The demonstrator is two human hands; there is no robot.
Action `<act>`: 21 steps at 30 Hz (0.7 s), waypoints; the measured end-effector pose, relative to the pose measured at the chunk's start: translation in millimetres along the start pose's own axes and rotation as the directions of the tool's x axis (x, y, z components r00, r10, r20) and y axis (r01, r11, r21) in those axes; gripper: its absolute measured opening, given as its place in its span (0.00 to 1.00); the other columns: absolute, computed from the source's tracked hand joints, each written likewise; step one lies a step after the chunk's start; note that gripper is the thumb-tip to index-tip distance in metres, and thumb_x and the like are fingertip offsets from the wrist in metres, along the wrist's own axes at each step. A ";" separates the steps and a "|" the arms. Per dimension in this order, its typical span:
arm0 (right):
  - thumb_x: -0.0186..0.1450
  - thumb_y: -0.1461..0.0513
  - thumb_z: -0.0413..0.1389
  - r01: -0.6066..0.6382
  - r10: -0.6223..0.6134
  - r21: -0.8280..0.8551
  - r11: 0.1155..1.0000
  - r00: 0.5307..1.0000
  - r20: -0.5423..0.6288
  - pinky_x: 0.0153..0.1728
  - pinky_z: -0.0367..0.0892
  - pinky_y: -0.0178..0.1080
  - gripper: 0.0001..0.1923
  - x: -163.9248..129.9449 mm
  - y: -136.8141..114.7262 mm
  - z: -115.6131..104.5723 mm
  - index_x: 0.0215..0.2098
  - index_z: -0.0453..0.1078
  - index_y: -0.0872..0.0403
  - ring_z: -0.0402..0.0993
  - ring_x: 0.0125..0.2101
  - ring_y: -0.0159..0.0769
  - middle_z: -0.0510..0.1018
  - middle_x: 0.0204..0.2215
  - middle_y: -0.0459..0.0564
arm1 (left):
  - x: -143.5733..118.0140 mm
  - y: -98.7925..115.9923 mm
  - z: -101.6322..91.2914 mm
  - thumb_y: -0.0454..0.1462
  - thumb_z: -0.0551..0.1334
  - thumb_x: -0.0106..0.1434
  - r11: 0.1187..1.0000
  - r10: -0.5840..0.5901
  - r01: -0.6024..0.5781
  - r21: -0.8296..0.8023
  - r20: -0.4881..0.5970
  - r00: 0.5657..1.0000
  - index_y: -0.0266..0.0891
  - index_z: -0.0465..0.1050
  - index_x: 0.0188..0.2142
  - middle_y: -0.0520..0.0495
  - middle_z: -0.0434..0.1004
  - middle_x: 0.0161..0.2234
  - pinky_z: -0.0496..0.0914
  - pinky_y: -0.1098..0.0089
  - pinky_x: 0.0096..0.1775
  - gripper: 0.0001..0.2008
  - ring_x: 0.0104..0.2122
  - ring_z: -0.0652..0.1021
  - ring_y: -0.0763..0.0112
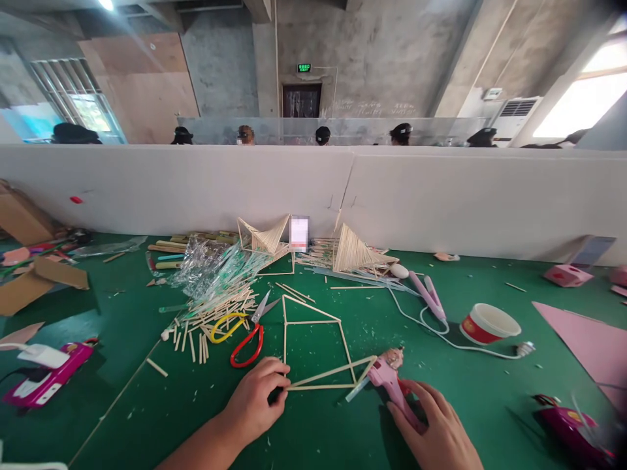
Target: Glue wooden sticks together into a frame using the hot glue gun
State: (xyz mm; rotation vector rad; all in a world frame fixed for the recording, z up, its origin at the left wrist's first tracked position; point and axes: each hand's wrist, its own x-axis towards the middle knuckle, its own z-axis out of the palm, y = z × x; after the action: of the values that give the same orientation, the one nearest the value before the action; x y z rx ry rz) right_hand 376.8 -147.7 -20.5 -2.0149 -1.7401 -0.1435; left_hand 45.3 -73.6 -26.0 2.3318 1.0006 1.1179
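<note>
At the near left corner of a wooden stick frame, my left hand is closed, with thumb and fingertips pinching the stick ends. The frame has thin pale sticks joined in a four-sided outline, plus slanting sticks at its near side. My right hand has its fingers around the handle of a pink hot glue gun. The gun's head is by the frame's near right corner, and a translucent glue stick pokes out beside it. Scissors with one yellow and one red handle lie open left of the frame.
Cut sticks and crumpled clear plastic are heaped at left. Two twisted stick models stand by the white partition. A pink corded tool, a paper bowl and power strips flank the work area.
</note>
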 end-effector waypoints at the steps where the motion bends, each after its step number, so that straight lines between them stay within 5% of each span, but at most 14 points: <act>1: 0.61 0.47 0.54 0.015 -0.015 0.002 1.000 1.000 -0.004 0.41 0.74 0.47 0.21 1.0 1.1 0.2 0.46 0.72 0.51 0.77 0.41 0.46 0.77 0.44 0.54 | 0.7 0.4 0.1 0.26 0.58 0.55 1.000 0.002 -0.002 -0.001 -0.006 1.000 0.39 0.75 0.33 0.44 0.78 0.38 0.76 0.64 0.43 0.11 0.42 0.77 0.65; 21: 0.62 0.45 0.51 -0.015 0.016 0.068 0.998 1.000 -0.011 0.44 0.69 0.51 0.24 -2.4 2.4 7.1 0.46 0.72 0.52 0.72 0.42 0.48 0.77 0.44 0.55 | 1.7 -1.1 -0.3 0.25 0.56 0.54 0.998 -0.030 0.027 0.056 0.059 0.998 0.38 0.74 0.36 0.42 0.78 0.41 0.75 0.60 0.45 0.13 0.45 0.76 0.62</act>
State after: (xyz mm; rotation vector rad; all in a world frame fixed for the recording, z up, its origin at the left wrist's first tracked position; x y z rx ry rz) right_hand 377.0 -147.2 -28.4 -1.9748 -1.6986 -0.0899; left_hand 45.3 -71.6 -25.6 2.3716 1.0517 1.0156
